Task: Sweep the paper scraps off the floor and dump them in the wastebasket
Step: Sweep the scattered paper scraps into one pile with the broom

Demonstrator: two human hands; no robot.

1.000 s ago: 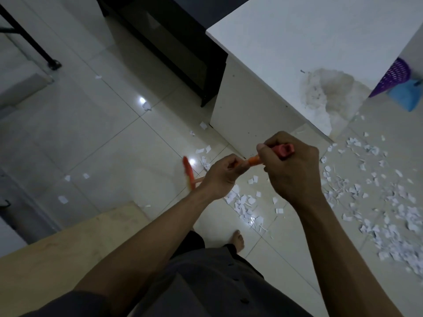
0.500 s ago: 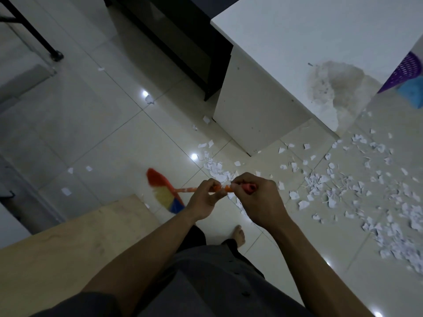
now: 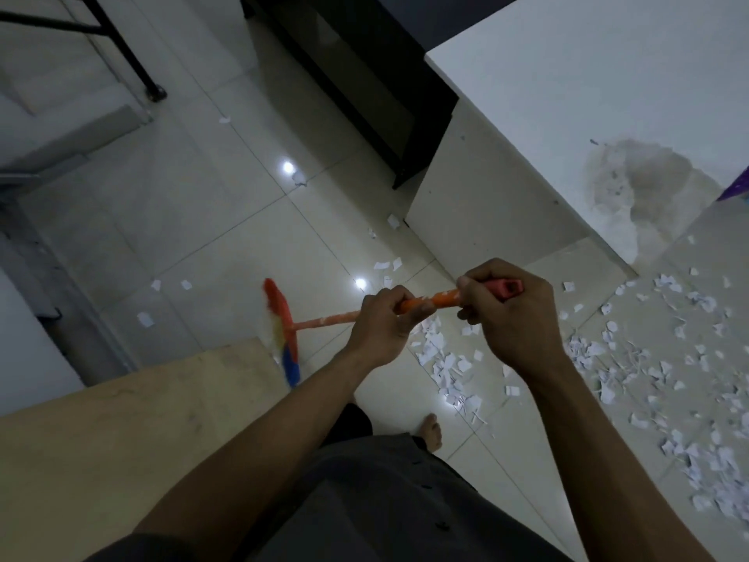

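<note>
Far left: black metal leg (image 3: pixel 138 62) of a frame stands on the pale tiled floor (image 3: pixel 202 204), far from the person; lone white bits lie w/ wide gaps around it.
Near left: light wooden board (image 3: pixel 121 432) fills the lower-left corner, its far edge just beside the broom head.
Broom head: red, yellow & blue bristles (image 3: pixel 281 330), blurred, left of both hands, down by the floor at the board's far corner.
Broom handle: orange stick (image 3: pixel 324 320) w/ worn white patches runs left to right from the head up through both fists; its red end cap (image 3: pixel 506 288) pokes out right of the right hand.
Left hand: left hand (image 3: pixel 381 326) wrapped round the handle mid-length, fingers curled tight & pressed together.
Centre near: bare foot (image 3: pixel 431 432) on the tile, dark garment (image 3: pixel 385 500) below.
Right hand: right hand (image 3: pixel 510 314) closed round the handle's top, fingers folded together, thumb on the stick.
Paper scraps: white scraps (image 3: pixel 441 358) cluster under & between the hands; a much thicker spread (image 3: pixel 668 379) covers the floor to the right, out to the frame edge.
Far right: white cabinet (image 3: pixel 587 95) w/ a stained patch; sliver of purple wastebasket (image 3: pixel 735 190) at the right edge, well apart from the broom head.
</note>
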